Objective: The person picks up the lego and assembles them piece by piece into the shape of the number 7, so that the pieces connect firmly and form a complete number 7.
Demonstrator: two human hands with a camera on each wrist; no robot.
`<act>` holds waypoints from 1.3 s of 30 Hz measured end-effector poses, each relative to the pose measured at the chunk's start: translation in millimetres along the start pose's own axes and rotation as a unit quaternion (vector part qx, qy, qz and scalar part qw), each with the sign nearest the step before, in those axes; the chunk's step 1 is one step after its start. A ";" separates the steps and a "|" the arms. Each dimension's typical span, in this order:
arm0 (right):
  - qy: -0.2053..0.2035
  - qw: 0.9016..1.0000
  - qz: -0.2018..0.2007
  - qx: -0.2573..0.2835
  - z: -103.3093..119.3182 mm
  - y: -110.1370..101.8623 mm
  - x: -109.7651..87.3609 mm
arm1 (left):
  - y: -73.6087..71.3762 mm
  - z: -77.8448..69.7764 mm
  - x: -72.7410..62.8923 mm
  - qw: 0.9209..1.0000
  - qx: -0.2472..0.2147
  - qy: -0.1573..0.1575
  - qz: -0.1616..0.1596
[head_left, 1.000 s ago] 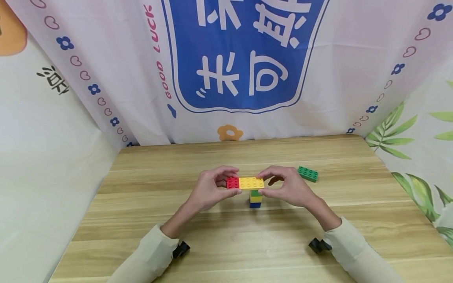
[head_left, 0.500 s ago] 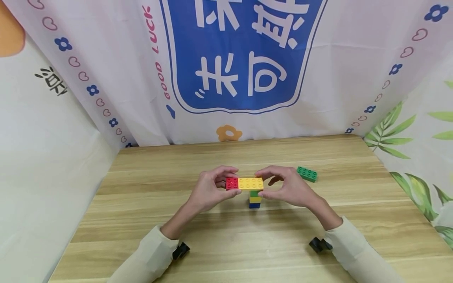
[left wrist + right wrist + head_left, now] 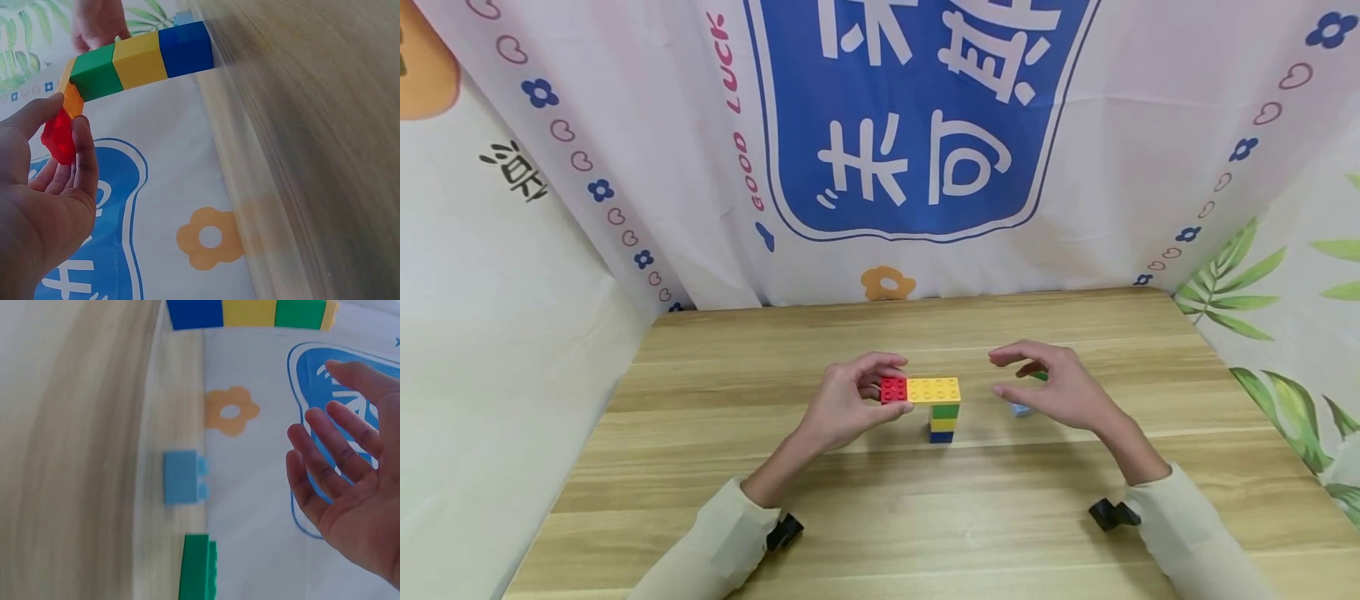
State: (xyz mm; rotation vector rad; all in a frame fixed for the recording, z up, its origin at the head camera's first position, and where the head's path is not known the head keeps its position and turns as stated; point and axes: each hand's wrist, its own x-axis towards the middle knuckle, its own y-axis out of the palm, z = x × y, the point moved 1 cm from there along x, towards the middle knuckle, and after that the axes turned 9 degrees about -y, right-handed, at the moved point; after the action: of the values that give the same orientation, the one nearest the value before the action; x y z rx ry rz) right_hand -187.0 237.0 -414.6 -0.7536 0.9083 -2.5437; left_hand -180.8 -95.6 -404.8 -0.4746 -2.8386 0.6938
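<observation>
A small tower stands on the wooden table, with a blue brick (image 3: 941,437) at the bottom, a yellow brick (image 3: 139,60) above it and a green brick (image 3: 95,72) higher up. Across its top lies a long yellow brick (image 3: 934,389) jutting to the left, with a red brick (image 3: 892,390) at its free end. My left hand (image 3: 842,404) pinches the red brick between thumb and fingers. To the right of the tower, my right hand (image 3: 1063,390) holds nothing, its fingers spread loosely and apart from the bricks.
Beneath my right hand sits a light blue brick (image 3: 180,477), partly covered in the head view. A loose green brick (image 3: 194,569) lies beyond it. Printed cloth (image 3: 820,275) hangs behind the table's back edge.
My right hand has let go of the long yellow brick and moved right, now partly covering the loose green brick. The left hand keeps its hold on the red brick.
</observation>
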 end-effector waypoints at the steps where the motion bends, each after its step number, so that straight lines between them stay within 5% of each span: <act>1: 0.005 1.000 0.000 -0.005 -2.3 -1.3 -1.4 | -0.1 -0.2 0.0 1.000 0.000 0.000 0.000; 26: 0.083 0.993 -0.007 -0.083 -50.0 -36.1 -31.0 | 0.1 -0.5 -0.8 1.000 -0.006 -0.005 0.001; 39: 0.120 0.990 0.009 -0.072 -68.8 -41.8 -37.2 | 0.4 -1.9 -0.9 1.000 -0.027 -0.007 0.010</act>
State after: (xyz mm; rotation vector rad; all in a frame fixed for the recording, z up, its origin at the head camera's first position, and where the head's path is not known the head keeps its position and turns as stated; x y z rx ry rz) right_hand -202.6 318.5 -445.7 -0.4809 1.1795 -2.6127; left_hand -179.4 -94.7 -403.4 -0.5102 -2.8751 0.6269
